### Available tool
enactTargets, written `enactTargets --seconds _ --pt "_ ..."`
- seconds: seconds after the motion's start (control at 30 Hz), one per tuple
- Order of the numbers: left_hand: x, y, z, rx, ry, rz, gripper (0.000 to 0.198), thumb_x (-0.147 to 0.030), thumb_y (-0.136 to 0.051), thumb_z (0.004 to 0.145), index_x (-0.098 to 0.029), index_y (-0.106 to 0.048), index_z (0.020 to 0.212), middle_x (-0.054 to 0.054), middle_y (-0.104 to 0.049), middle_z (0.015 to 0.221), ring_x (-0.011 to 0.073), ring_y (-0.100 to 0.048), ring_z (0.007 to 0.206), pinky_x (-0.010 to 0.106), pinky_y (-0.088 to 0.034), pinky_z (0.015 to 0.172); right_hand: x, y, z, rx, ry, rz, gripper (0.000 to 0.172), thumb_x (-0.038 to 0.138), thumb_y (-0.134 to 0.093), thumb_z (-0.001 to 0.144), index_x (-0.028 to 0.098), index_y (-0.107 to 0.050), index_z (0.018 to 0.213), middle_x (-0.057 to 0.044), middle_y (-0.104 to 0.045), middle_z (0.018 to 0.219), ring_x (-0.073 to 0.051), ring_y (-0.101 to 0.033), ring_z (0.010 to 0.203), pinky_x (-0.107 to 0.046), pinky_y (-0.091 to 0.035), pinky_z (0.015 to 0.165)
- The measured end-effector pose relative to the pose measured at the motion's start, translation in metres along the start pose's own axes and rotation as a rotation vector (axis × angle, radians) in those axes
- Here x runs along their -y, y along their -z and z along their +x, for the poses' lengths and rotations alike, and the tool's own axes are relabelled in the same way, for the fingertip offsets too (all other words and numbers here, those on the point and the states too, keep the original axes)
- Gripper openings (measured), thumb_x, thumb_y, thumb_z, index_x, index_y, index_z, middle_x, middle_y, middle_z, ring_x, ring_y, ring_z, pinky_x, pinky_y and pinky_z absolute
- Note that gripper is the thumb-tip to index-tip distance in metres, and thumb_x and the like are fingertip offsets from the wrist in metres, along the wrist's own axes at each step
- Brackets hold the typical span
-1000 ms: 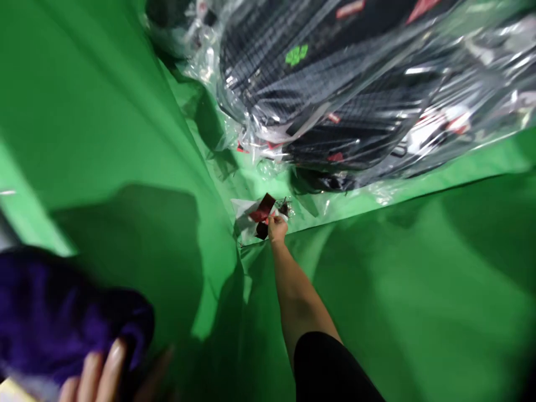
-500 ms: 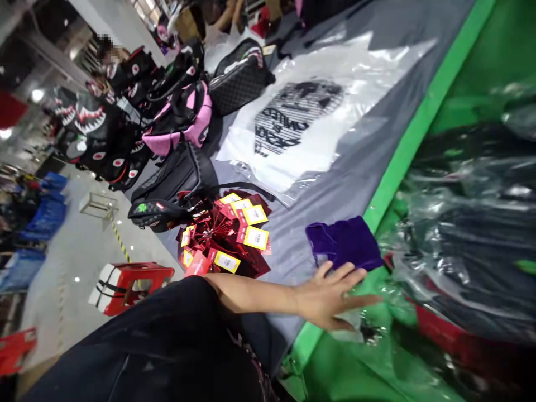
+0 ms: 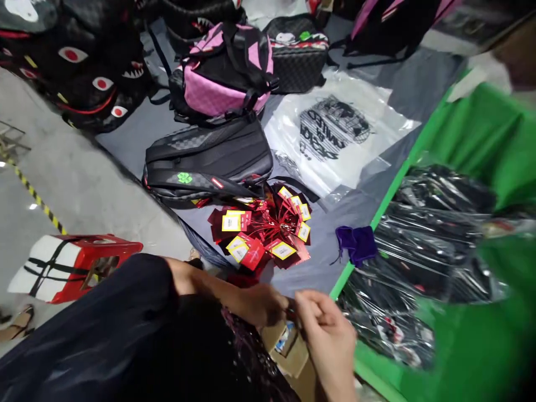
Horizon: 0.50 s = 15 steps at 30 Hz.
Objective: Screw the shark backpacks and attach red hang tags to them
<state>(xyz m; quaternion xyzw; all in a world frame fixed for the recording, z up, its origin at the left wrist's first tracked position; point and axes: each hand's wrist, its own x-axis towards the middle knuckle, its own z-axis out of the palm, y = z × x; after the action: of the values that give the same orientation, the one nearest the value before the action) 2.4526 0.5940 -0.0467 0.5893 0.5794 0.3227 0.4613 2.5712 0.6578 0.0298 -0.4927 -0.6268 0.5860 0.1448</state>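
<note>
Red-and-white stool (image 3: 67, 268) far left on the floor. Left hand (image 3: 262, 304) and right hand (image 3: 329, 335) meet at bottom centre over a brown cardboard piece (image 3: 288, 349) with a blue-white label, fingers pinched together on something too small to tell. One pile of red hang tags (image 3: 268, 229) behind, one purple pouch (image 3: 355, 243), bagged black backpacks (image 3: 422, 245) in the green bin (image 3: 481, 128) right.
</note>
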Motion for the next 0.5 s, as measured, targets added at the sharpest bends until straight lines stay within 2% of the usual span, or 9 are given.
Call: enactTargets --seconds 0.03,0.1,0.17,0.23,0.27,0.37,0.43,0.5 --pt "0.006 0.015 -0.023 0.004 0.001 -0.002 0.014 -0.011 -0.056 0.076 -0.018 -0.061 0.065 -0.001 -0.062 0.056 0.0123 -0.057 0.052 0.018 -0.048 0.054 0.005 -0.022 0.001 0.064 0.011 0.03 0.025 0.048 -0.069 0.076 0.024 -0.064 0.077 0.005 -0.05 0.046 -0.011 -0.043 0.037 -0.022 -0.035 0.038" --pt "0.015 0.048 -0.065 0.004 -0.029 0.012 0.012 -0.012 -0.052 0.081 -0.018 -0.06 0.074 0.001 -0.066 0.069 0.012 -0.058 0.061 0.019 -0.047 0.061 0.004 -0.053 0.012 0.125 0.033 0.101 0.025 0.047 -0.065 0.08 0.024 -0.065 0.09 0.004 -0.056 0.052 -0.012 -0.05 0.044 -0.025 -0.045 0.049" --pt "0.022 0.08 -0.1 -0.055 0.011 -0.01 0.02 -0.017 -0.041 0.09 -0.018 -0.061 0.09 0.001 -0.066 0.077 0.0116 -0.058 0.068 0.02 -0.046 0.067 -0.011 -0.068 0.034 0.011 0.068 0.131 0.035 0.048 -0.065 0.079 0.023 -0.064 0.104 0.0 -0.066 0.073 -0.015 -0.062 0.062 -0.031 -0.053 0.068" --pt "0.035 0.107 -0.127 -0.17 0.114 -0.032 0.031 -0.021 -0.03 0.096 -0.019 -0.061 0.101 0.0 -0.064 0.076 0.0111 -0.058 0.068 0.02 -0.045 0.07 -0.033 -0.074 0.067 -0.235 0.102 0.081 0.049 0.052 -0.07 0.07 0.02 -0.063 0.106 -0.005 -0.069 0.091 -0.019 -0.065 0.078 -0.035 -0.053 0.078" --pt "0.044 0.118 -0.138 -0.241 0.188 -0.018 0.034 -0.023 -0.027 0.097 -0.019 -0.061 0.102 0.0 -0.063 0.074 0.0112 -0.058 0.067 0.021 -0.046 0.071 -0.045 -0.076 0.086 -0.298 0.111 0.047 0.055 0.054 -0.071 0.066 0.018 -0.062 0.106 -0.008 -0.068 0.097 -0.021 -0.065 0.086 -0.038 -0.052 0.082" --pt "0.083 0.147 -0.151 -0.446 0.4 0.212 0.034 -0.023 -0.029 0.097 -0.019 -0.062 0.105 0.004 -0.067 0.091 0.0148 -0.062 0.084 0.024 -0.047 0.081 -0.074 -0.087 0.144 -0.326 0.155 -0.057 0.067 0.057 -0.071 0.062 0.015 -0.058 0.113 -0.011 -0.066 0.109 -0.024 -0.063 0.101 -0.043 -0.049 0.092" --pt "0.112 0.164 -0.143 -0.476 0.52 0.413 0.033 -0.022 -0.032 0.096 -0.02 -0.063 0.109 0.007 -0.066 0.104 0.0182 -0.061 0.097 0.028 -0.046 0.086 -0.083 -0.101 0.178 -0.4 0.193 -0.065 0.071 0.059 -0.067 0.065 0.014 -0.055 0.118 -0.012 -0.065 0.112 -0.025 -0.061 0.104 -0.044 -0.047 0.096" --pt "0.137 0.177 -0.125 -0.437 0.594 0.529 0.033 -0.023 -0.034 0.096 -0.021 -0.064 0.111 0.008 -0.066 0.108 0.0199 -0.061 0.101 0.029 -0.047 0.087 -0.086 -0.116 0.202 -0.516 0.221 -0.032 0.072 0.062 -0.061 0.069 0.01 -0.054 0.119 -0.015 -0.063 0.115 -0.025 -0.06 0.108 -0.045 -0.045 0.099"
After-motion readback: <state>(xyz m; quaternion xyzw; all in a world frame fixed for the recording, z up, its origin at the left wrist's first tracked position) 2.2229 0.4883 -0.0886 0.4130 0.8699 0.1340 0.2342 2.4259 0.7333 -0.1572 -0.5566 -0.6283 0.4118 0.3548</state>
